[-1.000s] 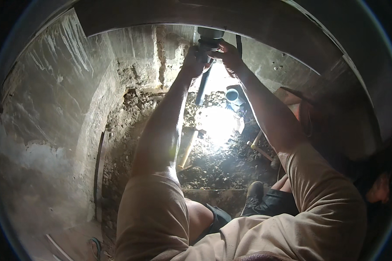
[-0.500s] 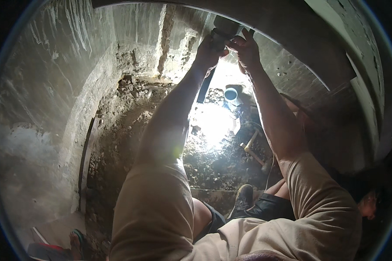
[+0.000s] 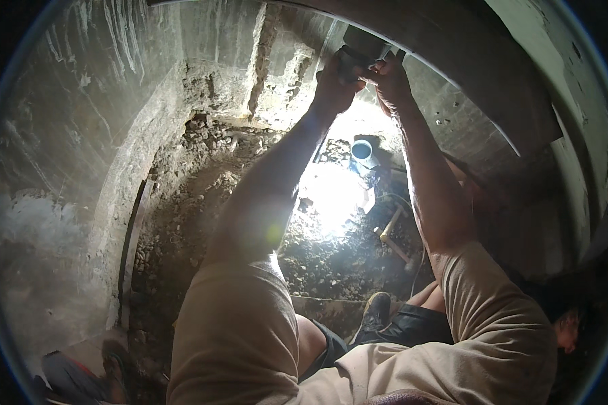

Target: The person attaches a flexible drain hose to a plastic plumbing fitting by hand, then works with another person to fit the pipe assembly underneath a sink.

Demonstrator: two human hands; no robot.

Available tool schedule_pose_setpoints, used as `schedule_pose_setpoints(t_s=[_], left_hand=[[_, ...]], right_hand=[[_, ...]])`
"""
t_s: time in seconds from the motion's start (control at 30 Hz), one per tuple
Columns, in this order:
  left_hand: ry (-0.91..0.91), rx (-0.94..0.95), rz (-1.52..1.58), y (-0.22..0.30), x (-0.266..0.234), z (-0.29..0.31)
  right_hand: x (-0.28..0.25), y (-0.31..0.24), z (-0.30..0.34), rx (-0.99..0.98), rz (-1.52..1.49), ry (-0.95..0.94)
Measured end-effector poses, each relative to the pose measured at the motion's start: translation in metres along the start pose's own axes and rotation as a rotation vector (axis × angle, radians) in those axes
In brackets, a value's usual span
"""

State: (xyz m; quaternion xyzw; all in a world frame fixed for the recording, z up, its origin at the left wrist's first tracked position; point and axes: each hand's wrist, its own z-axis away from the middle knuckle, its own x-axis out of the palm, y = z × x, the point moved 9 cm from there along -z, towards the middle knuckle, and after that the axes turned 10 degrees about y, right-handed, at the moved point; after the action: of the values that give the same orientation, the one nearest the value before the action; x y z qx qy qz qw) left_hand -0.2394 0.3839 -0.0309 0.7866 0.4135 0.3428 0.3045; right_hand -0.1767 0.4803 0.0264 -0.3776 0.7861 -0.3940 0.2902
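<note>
Both my arms reach forward and up to a dark pipe fitting (image 3: 362,48) at the top of the view, under a dark curved overhead surface. My left hand (image 3: 336,81) grips the fitting from the left. My right hand (image 3: 389,79) holds it from the right, fingers wrapped on it. Below the hands a dark pipe runs down toward the dirt floor, mostly hidden behind my left forearm. What exactly the fingers pinch is too dark to tell.
A rough concrete wall (image 3: 101,135) curves along the left. Rubble and dirt (image 3: 203,175) cover the pit floor. An open grey pipe end (image 3: 362,150) lies beyond a bright glare patch. A yellow-handled tool (image 3: 390,228) lies on the dirt. My shoe (image 3: 374,312) rests below.
The view has shifted, so my hands and the fitting now sit further right and higher in the picture. Both hands stay on the fitting.
</note>
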Motion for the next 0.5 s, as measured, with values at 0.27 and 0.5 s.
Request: schedule_pose_setpoints(t_s=[0.27,0.5], left_hand=[[0.047,0.029,-0.072,0.006,-0.009,0.004],[0.0,0.042,-0.198,0.009,-0.002,0.006]], right_hand=[[0.003,-0.003,0.002,-0.126,-0.007,0.056],[-0.013,-0.001,-0.004,-0.053,-0.11,0.031]])
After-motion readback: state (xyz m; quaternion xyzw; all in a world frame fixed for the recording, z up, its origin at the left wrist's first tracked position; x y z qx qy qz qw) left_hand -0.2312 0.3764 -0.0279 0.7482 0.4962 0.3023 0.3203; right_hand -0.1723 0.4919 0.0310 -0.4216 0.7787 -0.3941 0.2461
